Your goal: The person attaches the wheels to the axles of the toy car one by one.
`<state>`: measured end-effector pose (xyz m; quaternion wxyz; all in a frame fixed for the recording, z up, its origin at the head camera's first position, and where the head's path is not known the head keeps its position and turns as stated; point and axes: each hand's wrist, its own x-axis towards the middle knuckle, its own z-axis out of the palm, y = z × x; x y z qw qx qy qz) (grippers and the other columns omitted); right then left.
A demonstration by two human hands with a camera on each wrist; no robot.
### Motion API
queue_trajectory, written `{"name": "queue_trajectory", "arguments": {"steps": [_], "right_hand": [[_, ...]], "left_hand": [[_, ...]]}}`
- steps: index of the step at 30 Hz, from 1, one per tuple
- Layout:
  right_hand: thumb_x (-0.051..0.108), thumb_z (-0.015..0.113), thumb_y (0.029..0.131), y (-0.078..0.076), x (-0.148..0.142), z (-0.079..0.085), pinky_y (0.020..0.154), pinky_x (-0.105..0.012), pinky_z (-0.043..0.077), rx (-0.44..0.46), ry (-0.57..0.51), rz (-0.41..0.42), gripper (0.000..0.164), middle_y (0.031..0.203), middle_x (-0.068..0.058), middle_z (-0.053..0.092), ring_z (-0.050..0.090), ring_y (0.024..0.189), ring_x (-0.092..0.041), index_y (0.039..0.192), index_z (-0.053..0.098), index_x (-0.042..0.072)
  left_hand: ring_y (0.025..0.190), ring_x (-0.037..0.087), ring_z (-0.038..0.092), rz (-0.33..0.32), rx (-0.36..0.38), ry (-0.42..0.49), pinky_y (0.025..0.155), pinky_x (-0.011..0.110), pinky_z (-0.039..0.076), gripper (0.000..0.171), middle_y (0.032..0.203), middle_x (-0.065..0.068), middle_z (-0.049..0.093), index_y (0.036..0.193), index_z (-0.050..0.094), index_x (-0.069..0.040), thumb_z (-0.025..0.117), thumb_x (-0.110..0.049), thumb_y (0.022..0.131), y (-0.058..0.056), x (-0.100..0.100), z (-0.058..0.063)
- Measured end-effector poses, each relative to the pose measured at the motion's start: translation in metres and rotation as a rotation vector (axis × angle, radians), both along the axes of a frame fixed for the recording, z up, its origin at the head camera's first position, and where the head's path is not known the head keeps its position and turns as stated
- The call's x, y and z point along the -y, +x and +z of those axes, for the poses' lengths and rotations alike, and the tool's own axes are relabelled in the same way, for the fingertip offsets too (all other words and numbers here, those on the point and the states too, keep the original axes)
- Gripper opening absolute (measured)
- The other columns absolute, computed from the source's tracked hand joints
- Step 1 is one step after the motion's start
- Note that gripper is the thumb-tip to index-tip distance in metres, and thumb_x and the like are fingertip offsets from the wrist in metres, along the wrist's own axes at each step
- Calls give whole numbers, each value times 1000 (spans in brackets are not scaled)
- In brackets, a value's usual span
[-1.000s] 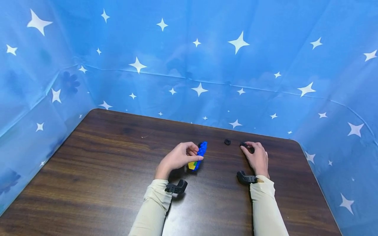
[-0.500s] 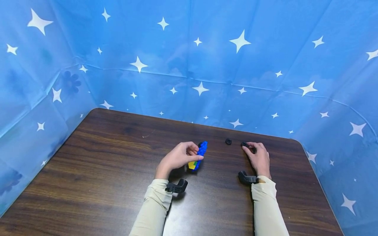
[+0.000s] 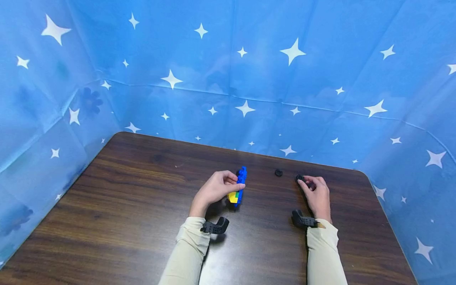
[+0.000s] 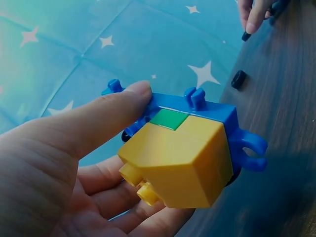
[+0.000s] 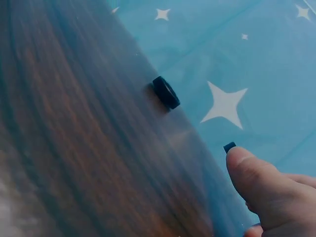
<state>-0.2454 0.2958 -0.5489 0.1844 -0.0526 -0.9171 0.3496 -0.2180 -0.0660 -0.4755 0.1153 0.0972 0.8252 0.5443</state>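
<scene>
My left hand [image 3: 213,190] holds a toy vehicle made of building blocks, with a blue base [image 3: 242,180], a yellow block [image 4: 170,158] and a small green piece [image 4: 169,119]. Its thumb lies along the blue base and the other fingers are beneath, as the left wrist view shows. A dark wheel shows partly behind the base. To the right, my right hand [image 3: 318,198] pinches a small black wheel [image 3: 299,178] between thumb and fingers; only its edge shows in the right wrist view. Between the hands, a second black wheel [image 3: 278,173] lies on the table.
The dark wood-grain table [image 3: 142,206] has rounded far corners. Behind and beside it hangs a blue curtain [image 3: 213,71] with white stars. Each wrist wears a black camera mount, such as the left mount [image 3: 215,227].
My left hand has turned the toy vehicle slightly, so its blue base stands straighter in the head view. The right hand, with its wheel, has come slightly back from the far edge.
</scene>
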Motion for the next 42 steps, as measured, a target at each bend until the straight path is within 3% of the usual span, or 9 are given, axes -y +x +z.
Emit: {"name": "queue_trajectory", "arguments": {"steps": [12,24,35,42], "right_hand": [[29,77,96,19,9,2,67,-15,39,-110,-81,57,29,101,-7,64,51,78,-10,116,77,8],[23,80,93,20,21,6,66,-16,39,-153,-119,118,25,100,-4,63,52,79,-13,115,78,11],[14,82,90,20,30,14,68,-18,40,-214,-101,262,25,100,-4,64,53,80,-12,114,78,9],[13,82,90,18,38,20,65,-26,44,-241,-57,374,24,101,-5,65,53,76,-5,114,78,10]], "left_hand": [[93,17,68,49,35,-3,84,35,58,38,104,7,74,112,71,-7,80,-37,92,1,-5,0],[95,19,69,81,42,11,85,35,59,40,107,10,74,113,71,-5,80,-37,92,-10,-17,-1],[90,17,68,57,63,-22,80,32,56,37,103,9,73,110,69,-5,78,-38,94,-13,-23,0],[92,18,67,74,70,-18,85,36,57,37,104,9,73,110,69,-6,78,-37,93,-13,-26,2]]}}
